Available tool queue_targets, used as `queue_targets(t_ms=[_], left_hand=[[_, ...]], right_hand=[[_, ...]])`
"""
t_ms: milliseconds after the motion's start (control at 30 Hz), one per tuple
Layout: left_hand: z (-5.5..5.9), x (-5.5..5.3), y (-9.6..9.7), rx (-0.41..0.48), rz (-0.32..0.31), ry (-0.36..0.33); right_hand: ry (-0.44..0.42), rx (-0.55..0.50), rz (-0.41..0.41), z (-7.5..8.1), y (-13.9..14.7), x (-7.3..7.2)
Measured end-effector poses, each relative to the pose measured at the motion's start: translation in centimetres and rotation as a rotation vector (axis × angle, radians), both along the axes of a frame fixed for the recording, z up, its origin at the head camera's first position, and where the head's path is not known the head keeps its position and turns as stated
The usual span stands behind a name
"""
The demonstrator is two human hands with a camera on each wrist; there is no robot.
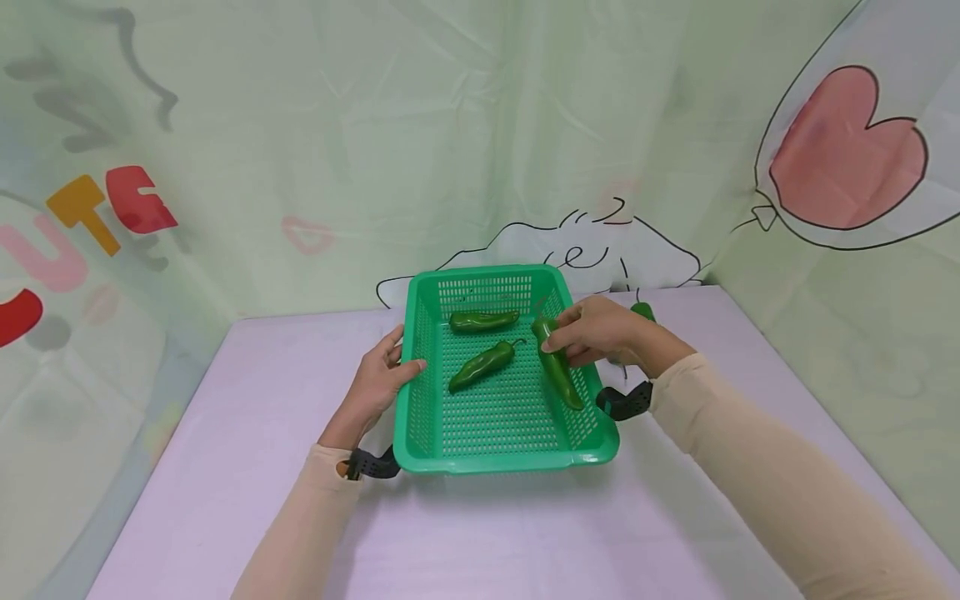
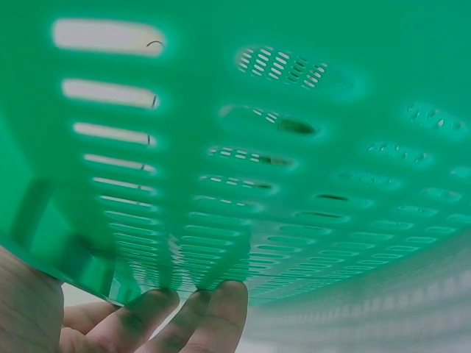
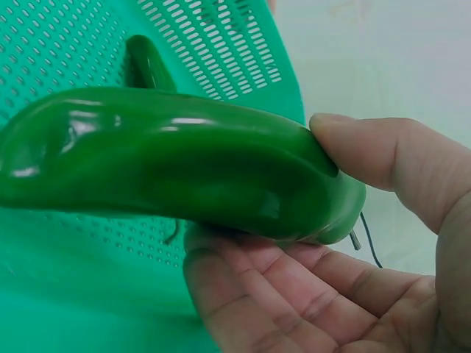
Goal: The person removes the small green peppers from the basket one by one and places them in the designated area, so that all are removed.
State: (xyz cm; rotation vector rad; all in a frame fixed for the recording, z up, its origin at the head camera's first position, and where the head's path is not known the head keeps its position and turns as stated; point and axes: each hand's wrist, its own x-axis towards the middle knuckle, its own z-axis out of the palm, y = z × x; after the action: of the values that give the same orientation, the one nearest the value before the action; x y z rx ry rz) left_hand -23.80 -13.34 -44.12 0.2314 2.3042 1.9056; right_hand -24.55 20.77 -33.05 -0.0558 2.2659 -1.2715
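A green plastic basket (image 1: 495, 462) with slotted walls is held at its left side by my left hand (image 1: 380, 382), thumb over the rim and fingers along the outer wall. In the left wrist view those fingertips (image 2: 228, 309) press the slotted side from below. My right hand (image 1: 600, 333) pinches a long green pepper (image 1: 558, 371) between thumb and fingers, over the right part of the basket. The right wrist view shows this glossy pepper (image 3: 169, 162) close up. Two more green peppers lie in the basket, one (image 1: 483, 322) near the back, another (image 1: 483, 367) slanting in the middle.
Behind my right hand, another green pepper (image 1: 643, 312) lies on the pale lilac table (image 1: 247, 433), partly hidden. A printed curtain (image 1: 337, 167) with drawings hangs behind the table and at its sides.
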Motion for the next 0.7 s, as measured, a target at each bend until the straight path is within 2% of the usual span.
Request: queue_targets(t_ms=[167, 400, 700], left_hand=[[-0.1, 0.0, 0.0, -0.001, 0.001, -0.005], [-0.1, -0.1, 0.0, 0.001, -0.001, -0.013], [0.2, 0.1, 0.0, -0.005, -0.004, -0.010]], right_hand=[[0.013, 0.006, 0.007, 0.4, 1.0, 0.0], [0.007, -0.013, -0.030, 0.7, 2.4, -0.2], [0.052, -0.002, -0.024, 1.2, 5.0, -0.4]])
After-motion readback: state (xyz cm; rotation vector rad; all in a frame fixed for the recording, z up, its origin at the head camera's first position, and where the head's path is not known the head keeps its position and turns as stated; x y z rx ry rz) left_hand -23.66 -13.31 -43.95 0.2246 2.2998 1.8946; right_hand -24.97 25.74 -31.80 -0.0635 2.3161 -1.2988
